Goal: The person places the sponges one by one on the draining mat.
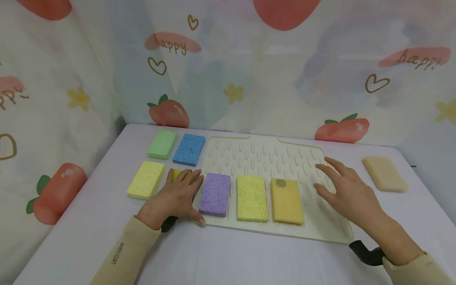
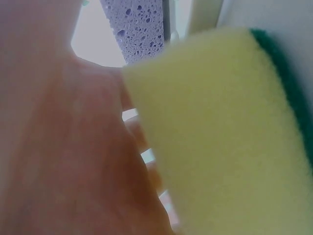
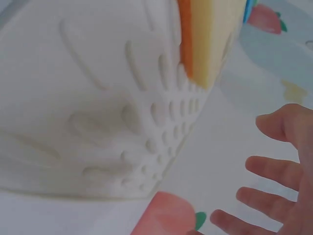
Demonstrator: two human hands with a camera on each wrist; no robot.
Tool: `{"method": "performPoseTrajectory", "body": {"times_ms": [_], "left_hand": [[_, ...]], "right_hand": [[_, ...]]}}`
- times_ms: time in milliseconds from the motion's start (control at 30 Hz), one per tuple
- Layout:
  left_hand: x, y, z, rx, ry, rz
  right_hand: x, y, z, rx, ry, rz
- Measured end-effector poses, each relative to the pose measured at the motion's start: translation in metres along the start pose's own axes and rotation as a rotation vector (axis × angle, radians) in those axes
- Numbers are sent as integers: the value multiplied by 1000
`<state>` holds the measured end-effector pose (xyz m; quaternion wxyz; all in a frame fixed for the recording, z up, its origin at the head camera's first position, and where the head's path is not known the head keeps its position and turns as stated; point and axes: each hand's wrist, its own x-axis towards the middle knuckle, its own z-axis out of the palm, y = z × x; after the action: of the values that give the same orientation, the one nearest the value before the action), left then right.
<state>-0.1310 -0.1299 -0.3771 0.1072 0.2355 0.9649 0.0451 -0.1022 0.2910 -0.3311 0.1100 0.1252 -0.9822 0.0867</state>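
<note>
My left hand (image 1: 178, 196) is over a yellow sponge (image 1: 176, 174) at the mat's left edge, fingers spread and thumb out to the side. In the left wrist view this sponge (image 2: 210, 127) is thick and has a dark green scouring layer (image 2: 288, 83); fingers show behind it, but firm contact cannot be seen. Beside that hand a purple sponge (image 1: 215, 194) lies on the cream ridged mat (image 1: 320, 221). Further right on it are a lemon-yellow sponge (image 1: 252, 198) and a deeper yellow sponge (image 1: 286, 202) with a grey spot. Above the mat's right side, my right hand (image 1: 349, 190) holds nothing, its fingers apart.
Left of the mat, on the white table (image 1: 249, 257), lie a green sponge (image 1: 162, 144), a blue sponge (image 1: 189, 149) and a pale yellow sponge (image 1: 146, 180). A beige sponge (image 1: 384, 174) lies at the far right. A patterned cloth (image 1: 267, 59) hangs behind the table.
</note>
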Motion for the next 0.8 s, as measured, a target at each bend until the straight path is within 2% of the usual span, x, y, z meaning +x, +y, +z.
{"method": "performPoseTrajectory", "body": {"times_ms": [233,633,800], "left_hand": [[0,0,-1,-5,-1,-6],[0,0,0,8,11,1],[0,0,0,11,9,-1]], "right_hand": [[4,39,6,-7,34,61],[-1,99,11,25,0,237],[-2,117,11,-11,-43,314]]}}
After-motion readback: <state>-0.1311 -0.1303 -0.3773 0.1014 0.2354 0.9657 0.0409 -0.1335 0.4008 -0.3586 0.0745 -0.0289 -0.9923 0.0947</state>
